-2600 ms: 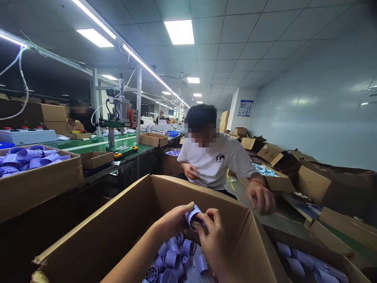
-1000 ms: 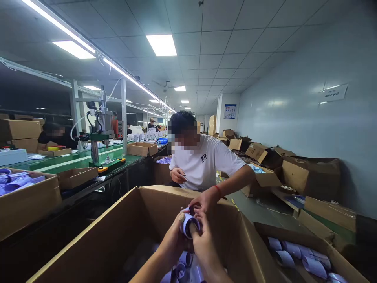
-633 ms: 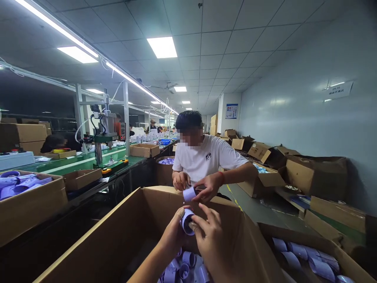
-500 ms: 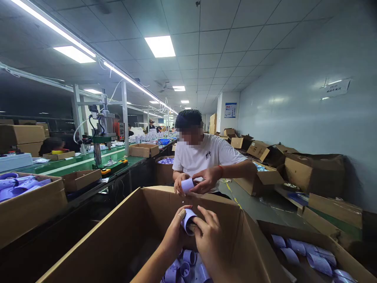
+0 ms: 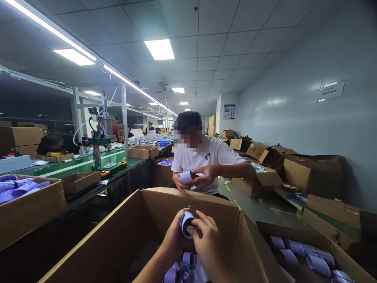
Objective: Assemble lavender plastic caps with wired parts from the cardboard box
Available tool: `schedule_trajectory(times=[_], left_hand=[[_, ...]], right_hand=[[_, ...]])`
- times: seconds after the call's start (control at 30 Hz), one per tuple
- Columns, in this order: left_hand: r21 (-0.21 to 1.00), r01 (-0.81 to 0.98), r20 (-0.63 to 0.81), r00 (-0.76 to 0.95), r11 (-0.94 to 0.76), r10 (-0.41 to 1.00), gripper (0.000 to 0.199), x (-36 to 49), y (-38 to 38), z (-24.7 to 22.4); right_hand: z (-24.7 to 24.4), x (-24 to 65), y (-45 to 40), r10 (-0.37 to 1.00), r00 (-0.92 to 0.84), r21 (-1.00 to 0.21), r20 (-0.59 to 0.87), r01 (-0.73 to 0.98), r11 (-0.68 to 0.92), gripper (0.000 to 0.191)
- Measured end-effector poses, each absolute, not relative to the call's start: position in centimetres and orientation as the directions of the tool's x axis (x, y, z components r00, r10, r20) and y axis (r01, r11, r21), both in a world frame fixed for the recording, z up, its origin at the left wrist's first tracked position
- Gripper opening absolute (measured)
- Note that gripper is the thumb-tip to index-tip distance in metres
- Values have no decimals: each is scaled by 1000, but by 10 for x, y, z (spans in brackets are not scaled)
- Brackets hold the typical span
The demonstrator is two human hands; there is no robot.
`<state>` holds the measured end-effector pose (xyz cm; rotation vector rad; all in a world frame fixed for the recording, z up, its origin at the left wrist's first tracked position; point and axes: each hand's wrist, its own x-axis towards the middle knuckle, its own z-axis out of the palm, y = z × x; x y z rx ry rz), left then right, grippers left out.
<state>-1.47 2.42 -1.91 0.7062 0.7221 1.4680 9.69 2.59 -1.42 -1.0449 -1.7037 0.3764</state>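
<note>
My left hand (image 5: 173, 234) is closed around the side of a short, hollow, pale lilac cylinder (image 5: 187, 215), its dark open end tilted toward me. At that open end, the fingers of my right hand (image 5: 207, 237) are bent, with at least one fingertip inside the rim. Whether the right hand also pinches something small there is hidden. Both hands are above a large open cardboard box (image 5: 118, 236). Several similar cylinders (image 5: 189, 258) lie in the bottom of it, partly covered by my forearms.
Across the box, a person in a white T-shirt (image 5: 196, 161) holds another cylinder (image 5: 185, 177). Cartons of cylinders stand at left (image 5: 29, 212) and lower right (image 5: 318, 263). A press machine (image 5: 101, 133) sits on the green workbench (image 5: 137, 160). Cardboard boxes (image 5: 309, 173) line the right wall.
My hands keep their hold on the cylinder, with the right fingers shifted slightly at its opening. Opposite, the person's hands and cylinder have moved a little. The view has shifted slightly.
</note>
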Motion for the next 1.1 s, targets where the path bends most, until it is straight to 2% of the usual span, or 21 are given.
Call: schedule_trajectory(times=[0.1, 0.23, 0.3, 0.47, 0.6, 0.77, 0.9, 1.03, 1.1], left_hand=[[837, -546, -5, -43, -19, 999, 40, -18, 23, -17], [882, -469, 19, -46, -39, 999, 36, -16, 24, -18], [892, -447, 41, -68, -67, 997, 32, -15, 26, -19], [927, -361, 55, -144, -105, 988, 21, -15, 32, -26], [908, -415, -3, -144, -58, 990, 17, -15, 35, -32], [914, -405, -53, -137, -7, 989, 14, -12, 38, -41], [916, -401, -39, -78, 4, 996, 24, -15, 33, -46], [900, -402, -103, 183, 170, 978, 64, -24, 35, -45], [918, -328, -144, 244, 221, 959, 71, -27, 35, -49]], right_hand=[[-11, 100, 29, 791, -29, -730, 611, 368, 576, 28], [-11, 100, 30, 878, -76, -837, 473, 272, 474, 39], [-16, 98, 30, 882, -102, -827, 459, 315, 467, 39], [-36, 86, 30, 835, -89, -724, 543, 454, 519, 51], [-51, 86, 38, 817, -107, -703, 567, 454, 547, 51], [-75, 90, 59, 842, -180, -725, 509, 438, 532, 48], [-71, 89, 56, 873, -152, -813, 463, 320, 487, 44], [-37, 113, 43, 909, -282, -922, 306, 149, 356, 41], [-25, 148, 47, 935, -236, -940, 263, 155, 304, 43]])
